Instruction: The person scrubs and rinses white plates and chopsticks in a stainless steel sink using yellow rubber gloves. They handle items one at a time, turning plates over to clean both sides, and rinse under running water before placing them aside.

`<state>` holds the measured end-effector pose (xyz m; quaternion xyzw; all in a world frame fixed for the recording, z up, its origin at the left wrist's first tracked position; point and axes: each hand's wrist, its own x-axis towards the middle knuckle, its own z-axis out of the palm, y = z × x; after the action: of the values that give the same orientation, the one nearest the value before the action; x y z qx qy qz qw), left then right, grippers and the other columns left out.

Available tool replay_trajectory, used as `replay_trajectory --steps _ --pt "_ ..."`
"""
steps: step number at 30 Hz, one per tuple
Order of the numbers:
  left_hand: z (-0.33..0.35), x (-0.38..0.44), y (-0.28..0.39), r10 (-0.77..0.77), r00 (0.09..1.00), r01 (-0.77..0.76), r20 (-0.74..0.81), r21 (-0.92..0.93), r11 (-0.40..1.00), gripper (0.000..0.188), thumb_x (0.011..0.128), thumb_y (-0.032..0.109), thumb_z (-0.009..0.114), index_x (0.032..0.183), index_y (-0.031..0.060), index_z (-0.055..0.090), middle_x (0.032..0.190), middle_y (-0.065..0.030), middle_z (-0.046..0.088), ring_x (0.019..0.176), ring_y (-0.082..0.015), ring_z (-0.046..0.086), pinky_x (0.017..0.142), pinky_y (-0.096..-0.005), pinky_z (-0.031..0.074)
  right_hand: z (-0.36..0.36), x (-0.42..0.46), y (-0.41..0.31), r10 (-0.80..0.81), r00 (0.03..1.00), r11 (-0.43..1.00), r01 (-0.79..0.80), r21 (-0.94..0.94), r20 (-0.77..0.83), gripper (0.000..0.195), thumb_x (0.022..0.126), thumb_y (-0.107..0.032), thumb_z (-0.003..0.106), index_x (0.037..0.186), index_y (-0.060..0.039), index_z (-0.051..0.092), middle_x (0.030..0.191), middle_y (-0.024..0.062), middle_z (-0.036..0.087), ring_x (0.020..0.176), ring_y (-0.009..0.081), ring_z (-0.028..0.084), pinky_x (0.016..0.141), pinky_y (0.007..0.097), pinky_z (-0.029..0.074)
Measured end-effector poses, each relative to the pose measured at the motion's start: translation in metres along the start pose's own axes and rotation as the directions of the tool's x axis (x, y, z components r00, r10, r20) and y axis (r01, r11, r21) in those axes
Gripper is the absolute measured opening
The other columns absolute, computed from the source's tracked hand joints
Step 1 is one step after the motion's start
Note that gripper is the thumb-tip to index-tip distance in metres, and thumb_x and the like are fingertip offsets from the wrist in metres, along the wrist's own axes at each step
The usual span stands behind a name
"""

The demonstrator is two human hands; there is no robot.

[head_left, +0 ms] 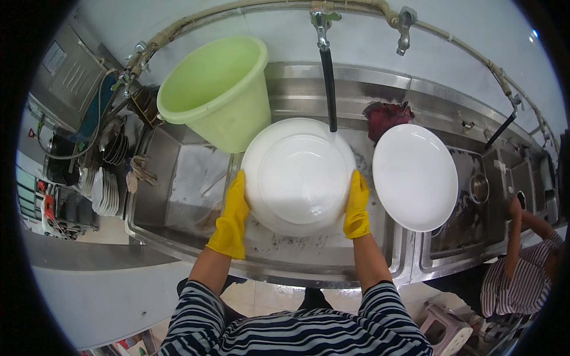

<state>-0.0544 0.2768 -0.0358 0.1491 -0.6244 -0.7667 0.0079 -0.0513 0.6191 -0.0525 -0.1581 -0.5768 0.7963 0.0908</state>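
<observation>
A large round white dish (303, 178) is held by its two sides over a stainless-steel sink basin, its underside with the foot ring facing up. My left hand (233, 213), in a yellow rubber glove, grips its left rim. On the right rim is my right hand (357, 204), gloved the same way. The black hose (328, 89) of a tap ends at the dish's far edge. An oval white platter (415, 178) lies to the right, across the basin's edge. Behind it is a dark red cloth (388, 119).
A light green plastic bucket (222, 102) stands behind the left basin, which holds foamy water (198, 171). Stacked white plates (106, 193) are at far left. Another person (519, 276) works at the right-hand sinks. A pink stool (445, 329) stands on the floor, lower right.
</observation>
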Motion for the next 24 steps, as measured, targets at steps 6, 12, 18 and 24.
replay_trajectory --steps 6,12,18,24 --pt "-0.022 -0.028 -0.011 0.013 0.998 -0.015 -0.067 -0.026 1.0 0.015 0.095 0.021 0.061 0.101 0.0067 0.062 0.093 -0.0063 0.061 0.085 -0.0211 0.058 0.086 -0.0341 0.048 0.017 0.027 0.004 0.017 1.0 1.0 -0.017 -0.02 -0.003 0.047 0.099 -0.038 0.063 0.12 0.0037 0.062 0.109 0.01 0.065 0.096 0.0187 0.06 0.084 0.0317 0.051" --pt "-0.026 -0.053 -0.015 0.045 0.993 -0.049 -0.11 -0.034 0.998 0.015 0.094 0.021 0.061 0.094 0.0065 0.061 0.088 -0.0064 0.059 0.081 -0.0225 0.057 0.085 -0.0354 0.048 0.018 0.036 -0.001 0.053 0.998 0.998 -0.053 -0.018 -0.034 0.042 0.101 -0.038 0.06 0.115 0.0018 0.064 0.103 0.0074 0.065 0.093 0.0162 0.06 0.081 0.0304 0.05" --pt "-0.036 -0.084 -0.014 0.124 0.974 -0.132 -0.189 -0.032 0.991 0.017 0.093 0.022 0.061 0.087 0.0062 0.06 0.082 -0.0066 0.057 0.077 -0.0239 0.056 0.085 -0.0368 0.047 0.026 -0.006 -0.022 0.059 0.992 0.997 -0.053 0.063 -0.111 0.039 0.104 -0.037 0.057 0.111 0.0 0.066 0.097 0.0048 0.066 0.09 0.0137 0.059 0.079 0.029 0.05" --pt "-0.035 -0.095 0.029 0.381 0.894 -0.372 -0.237 0.085 0.924 0.02 0.092 0.022 0.06 0.08 0.0059 0.059 0.077 -0.0068 0.055 0.073 -0.0253 0.056 0.084 -0.0381 0.047 0.044 -0.053 -0.065 0.05 0.995 0.98 -0.033 0.197 -0.084 0.038 0.106 -0.037 0.054 0.106 -0.0018 0.068 0.092 0.0022 0.066 0.088 0.0112 0.058 0.076 0.0277 0.05"
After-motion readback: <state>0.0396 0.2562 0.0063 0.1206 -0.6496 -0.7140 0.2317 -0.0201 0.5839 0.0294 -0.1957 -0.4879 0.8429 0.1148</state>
